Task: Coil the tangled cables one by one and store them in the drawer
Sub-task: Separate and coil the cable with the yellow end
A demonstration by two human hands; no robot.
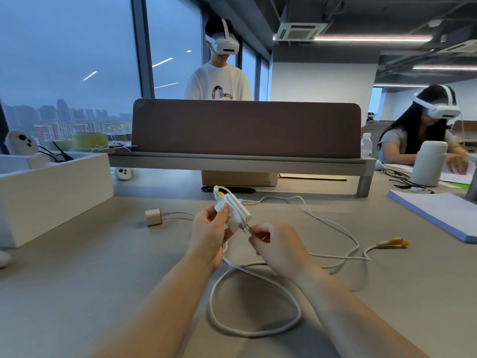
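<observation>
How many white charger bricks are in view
2. The wrapped charger brick is gripped in the left hand; the loose charger brick lies on the desk to its left. Others may be hidden.

The grey tabletop point(103, 280) carries a white cable point(250, 334) lying in loose loops near the front edge. To the right, a thin lead ends in a yellow plug point(395, 242). A small white charger point(153, 217) lies left of centre. An open white box point(51, 195) stands at the left. A paper stack point(438, 213) lies at the right, with a white cylinder point(428, 164) behind it. At the back stands a riser point(232, 161), with a carton point(238, 178) and a white controller point(124, 173) under it.
</observation>
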